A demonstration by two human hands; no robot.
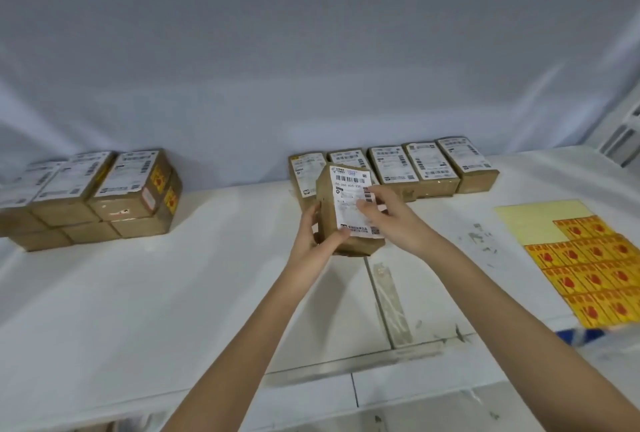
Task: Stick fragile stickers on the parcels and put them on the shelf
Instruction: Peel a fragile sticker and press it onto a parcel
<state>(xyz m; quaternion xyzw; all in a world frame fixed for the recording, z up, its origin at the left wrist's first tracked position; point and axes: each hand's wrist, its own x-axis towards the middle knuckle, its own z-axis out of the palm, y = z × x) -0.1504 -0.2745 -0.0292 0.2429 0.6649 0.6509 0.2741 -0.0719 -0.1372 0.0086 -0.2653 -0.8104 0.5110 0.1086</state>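
A brown cardboard parcel [348, 213] with a white shipping label is held tilted above the white table, near the middle. My left hand [317, 239] grips its lower left side, thumb across the label's bottom edge. My right hand [388, 215] holds its right side, fingers lying over the label. Behind it stands a row of several labelled parcels [415, 166]. At the far left sits a stack of parcels [104, 196]; the nearest ones show yellow and red fragile stickers on their ends. A sheet of yellow and red fragile stickers [595, 265] lies at the right.
The white table [138, 293] has a taped seam [391, 303] running toward me below the held parcel. A grey-white cloth backdrop [311, 67] hangs behind the table. Scuff marks [481, 237] dot the surface left of the sticker sheet.
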